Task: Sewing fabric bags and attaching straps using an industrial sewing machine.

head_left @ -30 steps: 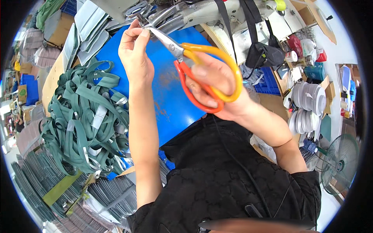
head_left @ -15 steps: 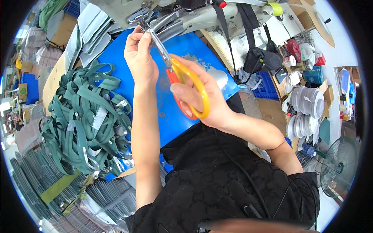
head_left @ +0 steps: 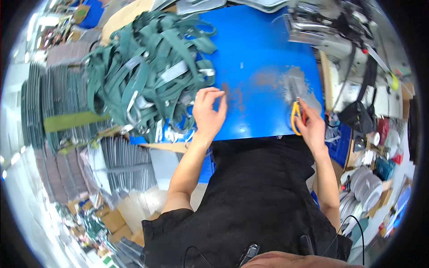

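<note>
The right hand [head_left: 313, 127] sets a pair of orange-and-yellow-handled scissors [head_left: 296, 117] down at the right edge of the blue table top [head_left: 263, 53], just in front of the grey sewing machine [head_left: 321, 31]. To do this well, the scissors should lie flat with their blades shut and pointing away from the body, fully on the table top and not overhanging its edge, so they cannot slide off toward the lap. The right fingers curl loosely about the handles, grasping them; whether the tool already rests on the table top I cannot tell.

The left hand [head_left: 208, 114] sits on the table top near its front edge, just right of the heap of green webbing straps [head_left: 143, 67]. Its fingers [head_left: 214, 94] are bent, thumb and forefinger drawn close together as if pinching something small; whether anything is between them is too small to tell. The nearest straps lie just beside its knuckles, apparently not touching.
</note>
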Demonstrator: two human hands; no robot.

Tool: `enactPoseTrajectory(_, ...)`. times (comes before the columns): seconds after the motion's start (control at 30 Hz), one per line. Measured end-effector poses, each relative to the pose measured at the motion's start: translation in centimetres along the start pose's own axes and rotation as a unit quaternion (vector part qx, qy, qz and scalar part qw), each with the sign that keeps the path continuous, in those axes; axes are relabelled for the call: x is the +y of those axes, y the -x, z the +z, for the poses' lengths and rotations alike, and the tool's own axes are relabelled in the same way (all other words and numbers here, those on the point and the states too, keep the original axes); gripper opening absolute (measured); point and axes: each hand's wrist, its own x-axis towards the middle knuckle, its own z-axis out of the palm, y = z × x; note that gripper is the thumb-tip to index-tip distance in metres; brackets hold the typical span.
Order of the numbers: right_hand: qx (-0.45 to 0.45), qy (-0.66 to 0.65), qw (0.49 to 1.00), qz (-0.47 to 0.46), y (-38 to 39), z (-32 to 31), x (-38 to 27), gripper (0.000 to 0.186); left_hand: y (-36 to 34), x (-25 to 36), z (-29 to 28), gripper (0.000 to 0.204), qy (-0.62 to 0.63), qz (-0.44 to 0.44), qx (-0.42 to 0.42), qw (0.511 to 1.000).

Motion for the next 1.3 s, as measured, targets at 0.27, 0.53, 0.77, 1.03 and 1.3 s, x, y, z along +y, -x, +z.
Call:
enactPoseTrajectory(0.27, 0.046, -0.074, 0.996, -0.013, -0.7, 0.6, 0.3, 0.041, 3.5, -3.6, -9.2, 0.03, -0.235, -0.068, -0.011, 0.97)
enactPoseTrajectory(0.53, -0.004, -0.166, 0.986, 0.006, -0.6, 2.7, -2.2, 0.035, -6.7, -9.8, -20.5, 0.024, -0.477, 0.036, 0.001, 0.878)
enactPoseTrajectory(0.77, 0.102, -0.149, 0.975, -0.128, -3.4, -1.1, -8.7, 0.043, -16.7, 9.6, -21.9, 0.013, -0.012, 0.019, -0.125, 0.992)
enactPoseTrajectory(1.03, -0.041, -0.133, 0.905, -0.402, -5.9, -0.3, -15.2, 0.066, -15.0, 14.0, -14.6, 0.014, -0.062, 0.3, -0.413, 0.858)
enactPoseTrajectory(1.3, -0.066, -0.492, 0.868, 0.0, -5.6, 0.0, -14.1, 0.067, -23.6, -0.2, -33.7, 0.033, -0.482, 0.252, 0.184, 0.819)
